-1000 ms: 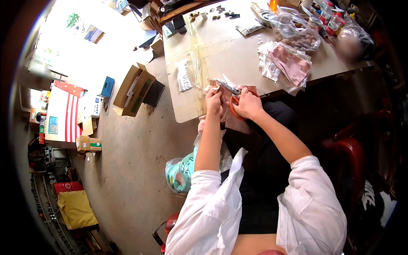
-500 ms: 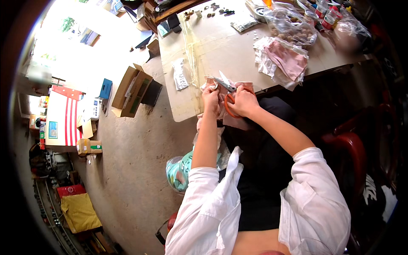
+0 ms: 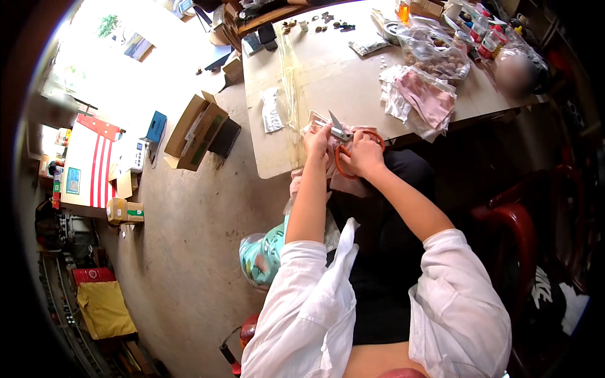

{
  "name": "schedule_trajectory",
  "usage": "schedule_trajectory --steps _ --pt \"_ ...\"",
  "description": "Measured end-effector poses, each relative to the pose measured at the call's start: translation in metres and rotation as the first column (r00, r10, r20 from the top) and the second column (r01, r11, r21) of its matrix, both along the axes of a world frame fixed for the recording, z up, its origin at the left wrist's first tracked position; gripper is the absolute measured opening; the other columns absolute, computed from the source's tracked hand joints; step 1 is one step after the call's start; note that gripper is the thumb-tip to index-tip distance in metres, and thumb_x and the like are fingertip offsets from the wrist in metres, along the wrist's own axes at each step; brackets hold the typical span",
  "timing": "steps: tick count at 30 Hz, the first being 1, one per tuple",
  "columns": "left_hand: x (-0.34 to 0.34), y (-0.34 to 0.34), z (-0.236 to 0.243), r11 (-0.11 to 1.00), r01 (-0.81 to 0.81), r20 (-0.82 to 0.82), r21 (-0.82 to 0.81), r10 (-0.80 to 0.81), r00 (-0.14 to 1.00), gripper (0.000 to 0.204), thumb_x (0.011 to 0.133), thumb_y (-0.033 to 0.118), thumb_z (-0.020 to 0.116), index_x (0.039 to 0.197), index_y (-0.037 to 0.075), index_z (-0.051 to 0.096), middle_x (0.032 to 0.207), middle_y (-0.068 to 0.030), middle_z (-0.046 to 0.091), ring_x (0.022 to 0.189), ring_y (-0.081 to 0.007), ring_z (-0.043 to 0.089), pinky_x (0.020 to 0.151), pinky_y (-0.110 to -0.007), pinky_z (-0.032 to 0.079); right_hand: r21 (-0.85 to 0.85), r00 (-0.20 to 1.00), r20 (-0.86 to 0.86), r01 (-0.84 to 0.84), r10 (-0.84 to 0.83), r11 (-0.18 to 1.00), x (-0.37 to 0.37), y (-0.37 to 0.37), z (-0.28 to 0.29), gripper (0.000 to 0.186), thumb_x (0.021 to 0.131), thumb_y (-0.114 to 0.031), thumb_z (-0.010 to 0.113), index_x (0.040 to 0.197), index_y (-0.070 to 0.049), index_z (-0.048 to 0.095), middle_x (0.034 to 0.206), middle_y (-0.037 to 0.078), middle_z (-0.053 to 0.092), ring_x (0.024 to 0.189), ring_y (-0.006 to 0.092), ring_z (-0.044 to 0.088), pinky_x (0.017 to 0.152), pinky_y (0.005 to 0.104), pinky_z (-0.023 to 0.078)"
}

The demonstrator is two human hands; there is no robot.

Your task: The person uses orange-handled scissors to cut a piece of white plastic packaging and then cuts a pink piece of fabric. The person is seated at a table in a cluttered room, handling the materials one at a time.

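My right hand [image 3: 365, 155] is closed on a pair of scissors [image 3: 340, 162] with orange handles, at the table's near edge. Their metal blades are spread apart and point away from me, up beside my left fingers. Pinched in my left hand [image 3: 316, 140] is a pale pink piece of cloth [image 3: 348, 183], which hangs over the table edge towards my lap. My fingers and the blades hide part of its upper end, so I cannot tell whether a blade touches it.
On the table [image 3: 346, 80] lie a white packet [image 3: 271, 110], yellowish tape and a pile of pink and white cloth [image 3: 419, 94]. Bags and bottles crowd the far right. An open cardboard box [image 3: 196, 133] stands left of the table, and a red chair [image 3: 520, 220] is at right.
The view has shifted slightly. The scissor blades sit at a different angle beside my left fingers, and both hands keep their holds.
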State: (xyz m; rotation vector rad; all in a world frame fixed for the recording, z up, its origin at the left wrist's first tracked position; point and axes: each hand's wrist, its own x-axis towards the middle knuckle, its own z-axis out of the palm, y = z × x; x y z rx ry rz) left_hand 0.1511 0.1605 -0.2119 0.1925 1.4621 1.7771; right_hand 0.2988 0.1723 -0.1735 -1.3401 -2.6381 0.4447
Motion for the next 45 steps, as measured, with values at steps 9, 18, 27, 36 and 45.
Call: schedule_trajectory --steps 9,18,27,36,45 --pt "-0.002 -0.003 -0.005 1.0 -0.013 -0.024 -0.026 0.012 1.0 0.01 0.078 0.01 0.068 0.079 0.004 0.06 0.075 -0.0009 0.06 0.064 -0.0102 0.056 0.058 -0.024 0.045 -0.086 0.996 -0.067 -0.069 0.063 0.994 0.002 0.009 -0.007 0.059 0.081 -0.045 0.061 0.099 0.008 0.043 0.084 0.024 0.062 0.081 0.0338 0.065 0.071 0.0385 0.052" --pt "-0.002 -0.009 -0.007 0.998 0.047 0.029 0.033 -0.048 0.998 0.007 0.08 0.006 0.058 0.083 0.0 0.061 0.074 -0.002 0.06 0.062 -0.0106 0.055 0.056 -0.024 0.043 -0.192 0.994 -0.109 -0.031 0.01 0.981 -0.004 0.014 -0.015 0.056 0.085 -0.044 0.056 0.097 0.009 0.043 0.08 0.024 0.064 0.078 0.0348 0.065 0.067 0.0409 0.053" --pt "-0.004 -0.009 -0.015 0.994 0.099 -0.018 0.041 -0.098 0.995 0.007 0.08 0.001 0.055 0.081 0.001 0.062 0.074 -0.0021 0.061 0.062 -0.0098 0.055 0.055 -0.024 0.045 -0.176 0.998 -0.066 0.003 -0.015 0.984 -0.005 0.015 -0.006 0.06 0.084 -0.048 0.054 0.099 0.009 0.044 0.082 0.025 0.064 0.082 0.0357 0.065 0.073 0.0415 0.051" --pt "-0.004 -0.01 -0.018 0.993 0.113 -0.087 0.037 -0.11 0.99 0.011 0.08 -0.002 0.055 0.084 0.001 0.066 0.075 -0.0029 0.063 0.061 -0.0096 0.056 0.056 -0.022 0.046 -0.197 0.999 -0.053 -0.01 -0.001 0.98 -0.012 0.031 -0.001 0.058 0.086 -0.047 0.05 0.101 0.009 0.046 0.087 0.026 0.064 0.089 0.036 0.063 0.078 0.0419 0.05" --pt "-0.013 -0.005 -0.037 0.993 0.094 -0.031 0.066 -0.093 0.995 0.009 0.082 -0.002 0.056 0.086 0.0 0.064 0.078 -0.0061 0.063 0.064 -0.0138 0.06 0.056 -0.025 0.049 -0.39 0.981 -0.16 0.036 -0.106 0.92 -0.012 0.041 0.009 0.062 0.085 -0.054 0.048 0.096 0.007 0.057 0.09 0.028 0.063 0.093 0.0396 0.061 0.081 0.0409 0.048"
